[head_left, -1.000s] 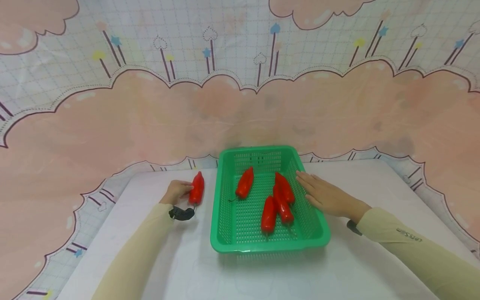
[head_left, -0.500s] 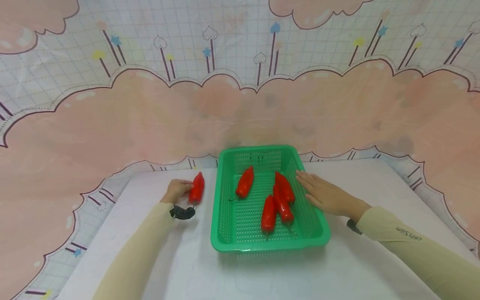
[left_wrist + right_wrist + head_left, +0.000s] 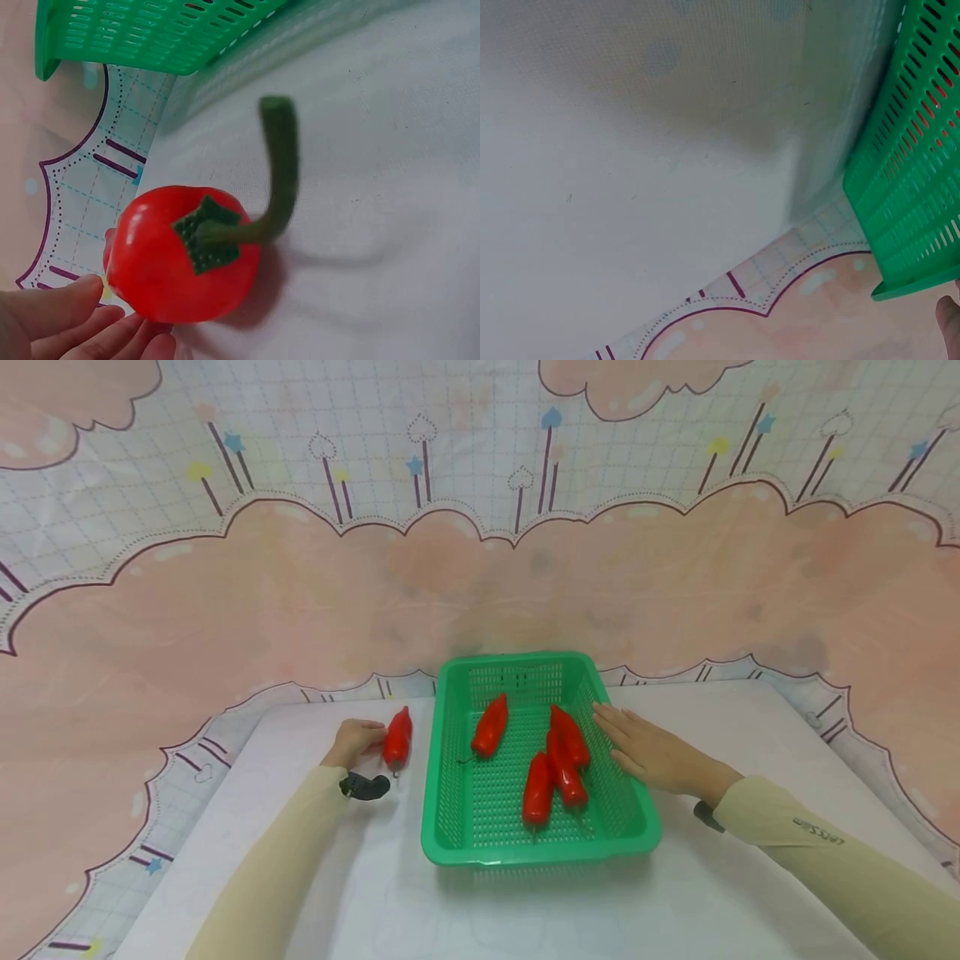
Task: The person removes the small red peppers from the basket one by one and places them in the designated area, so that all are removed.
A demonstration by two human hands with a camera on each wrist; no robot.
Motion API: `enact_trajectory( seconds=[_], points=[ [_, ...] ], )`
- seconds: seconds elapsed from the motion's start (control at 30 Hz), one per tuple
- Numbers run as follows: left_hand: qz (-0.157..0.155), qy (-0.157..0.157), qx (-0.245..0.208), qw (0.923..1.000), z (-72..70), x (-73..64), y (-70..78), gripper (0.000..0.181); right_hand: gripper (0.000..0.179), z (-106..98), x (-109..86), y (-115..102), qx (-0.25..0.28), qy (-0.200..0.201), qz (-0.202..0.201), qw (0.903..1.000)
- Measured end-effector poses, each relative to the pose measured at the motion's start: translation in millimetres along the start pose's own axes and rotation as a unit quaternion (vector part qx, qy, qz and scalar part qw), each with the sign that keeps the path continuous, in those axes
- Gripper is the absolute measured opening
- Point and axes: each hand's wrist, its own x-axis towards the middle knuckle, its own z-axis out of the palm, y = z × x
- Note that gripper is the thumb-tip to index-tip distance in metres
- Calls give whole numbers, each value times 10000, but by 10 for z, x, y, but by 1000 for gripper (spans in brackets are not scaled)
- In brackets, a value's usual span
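Observation:
A red pepper [image 3: 397,742] with a curved green stem [image 3: 279,172] lies on the white table, left of a green plastic basket [image 3: 540,853]. My left hand [image 3: 356,742] is right beside it, fingertips at its left side. In the left wrist view the thumb [image 3: 71,304] stands a little apart from the pepper, and the other fingers reach low along its side. My right hand [image 3: 648,750] rests with straight fingers on the basket's right rim. Only a bit of that hand's finger [image 3: 950,322] shows in the right wrist view.
Inside the basket, one red pepper [image 3: 491,727] lies at the left, and a group of red peppers [image 3: 537,789] lies at the right. A cloud-patterned cloth backdrop [image 3: 480,585] rises behind the white table [image 3: 375,877].
The pepper by my left hand has shifted slightly right and turned a little; my thumb no longer overlaps it. The right hand and the basket have stayed in place.

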Motion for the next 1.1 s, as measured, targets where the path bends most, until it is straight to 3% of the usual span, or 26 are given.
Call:
enact_trajectory(
  seconds=[0.4,0.63,0.9,1.1],
  points=[
    [76,-91,-292,9995,-86,-78,38,48,58,23,5,13,-56,60,-34,10000],
    [413,-328,-356,9980,-218,-150,221,51,59,28,9,26,-73,20,-26,10000],
    [559,-499,-219,9970,-345,-194,413,56,59,23,14,18,-31,12,4,10000],
    [1001,-755,9,9921,-375,-255,593,56,59,13,13,1,-55,-5,31,10000]
  ],
)
